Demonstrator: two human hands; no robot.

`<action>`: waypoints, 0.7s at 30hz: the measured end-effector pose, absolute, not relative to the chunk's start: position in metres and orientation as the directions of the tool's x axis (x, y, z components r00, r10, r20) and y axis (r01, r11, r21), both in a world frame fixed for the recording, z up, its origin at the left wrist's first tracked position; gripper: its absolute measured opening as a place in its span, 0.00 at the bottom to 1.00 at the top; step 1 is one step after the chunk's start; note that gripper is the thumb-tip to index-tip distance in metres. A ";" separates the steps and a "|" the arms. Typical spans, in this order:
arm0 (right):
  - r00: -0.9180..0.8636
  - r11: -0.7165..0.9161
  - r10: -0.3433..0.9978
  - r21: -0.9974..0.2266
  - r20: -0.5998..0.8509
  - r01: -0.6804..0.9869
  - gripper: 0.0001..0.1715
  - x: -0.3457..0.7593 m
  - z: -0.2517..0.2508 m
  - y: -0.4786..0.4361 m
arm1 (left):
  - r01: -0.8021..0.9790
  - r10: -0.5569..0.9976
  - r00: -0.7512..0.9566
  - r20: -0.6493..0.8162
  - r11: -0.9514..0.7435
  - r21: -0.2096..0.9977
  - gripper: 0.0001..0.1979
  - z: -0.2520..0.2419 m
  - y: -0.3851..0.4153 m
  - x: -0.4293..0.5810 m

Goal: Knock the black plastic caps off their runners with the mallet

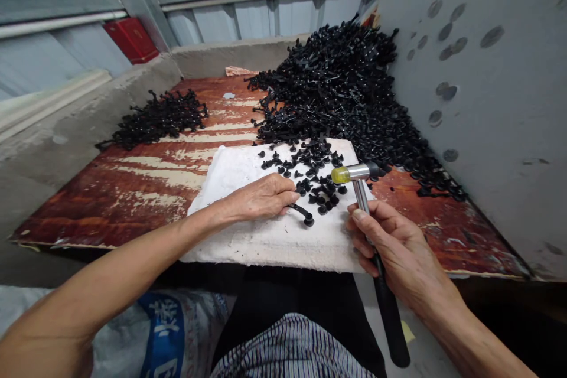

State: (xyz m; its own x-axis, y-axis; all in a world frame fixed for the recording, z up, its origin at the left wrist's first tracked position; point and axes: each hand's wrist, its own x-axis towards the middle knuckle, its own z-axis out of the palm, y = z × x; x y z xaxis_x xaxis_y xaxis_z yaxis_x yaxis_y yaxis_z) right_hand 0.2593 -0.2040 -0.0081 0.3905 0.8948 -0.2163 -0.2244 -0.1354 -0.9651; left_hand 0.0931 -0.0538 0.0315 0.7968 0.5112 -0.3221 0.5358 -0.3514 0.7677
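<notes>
My left hand (267, 196) pinches one end of a slim black plastic part (303, 212) over a white board (261, 242). The free end of that part has a round, flanged head and points right. In my right hand (390, 236) is a mallet (361, 189) with a yellow plastic face, a metal head and a black handle, held upright just right of the board. Several small loose black pieces (323, 189) with round heads lie scattered on the board, between and beyond my two hands.
A large heap of black plastic parts (341, 82) rises at the back right against a grey panel (478, 71). A smaller pile (159, 118) lies on the left of the worn red-brown tabletop (101, 201). Below the table's front edge is a printed sack (163, 331).
</notes>
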 end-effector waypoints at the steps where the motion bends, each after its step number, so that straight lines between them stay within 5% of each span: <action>1: 0.387 -0.137 0.896 -0.965 -0.217 -0.223 0.22 0.260 -0.009 -0.204 | 0.544 0.515 0.793 -0.327 -0.354 0.761 0.16 0.032 -0.054 0.094; 7: 0.364 -0.152 0.907 -0.970 -0.213 -0.191 0.21 0.261 -0.012 -0.205 | 0.568 0.530 0.785 -0.320 -0.410 0.714 0.15 0.035 -0.055 0.096; 11: 0.329 -0.169 0.933 -0.985 -0.144 0.047 0.21 0.262 -0.005 -0.207 | 0.577 0.525 0.792 -0.312 -0.474 0.666 0.15 0.036 -0.051 0.097; 16: 0.245 0.077 0.933 -0.812 0.263 0.578 0.25 0.267 0.002 -0.200 | 0.579 0.504 0.793 -0.343 -0.446 0.683 0.14 0.037 -0.050 0.099; 21: 0.095 0.298 0.822 -0.567 0.561 0.768 0.29 0.269 0.004 -0.191 | 0.590 0.518 0.785 -0.341 -0.454 0.668 0.15 0.037 -0.052 0.099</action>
State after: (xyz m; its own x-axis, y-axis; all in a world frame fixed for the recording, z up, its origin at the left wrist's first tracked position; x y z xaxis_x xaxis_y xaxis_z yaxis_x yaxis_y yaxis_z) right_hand 0.2691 -0.1909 0.0040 0.0949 0.8225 0.5609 0.7679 0.2981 -0.5671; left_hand 0.0986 -0.0516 0.0374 0.7847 0.5180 -0.3405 0.5897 -0.4542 0.6678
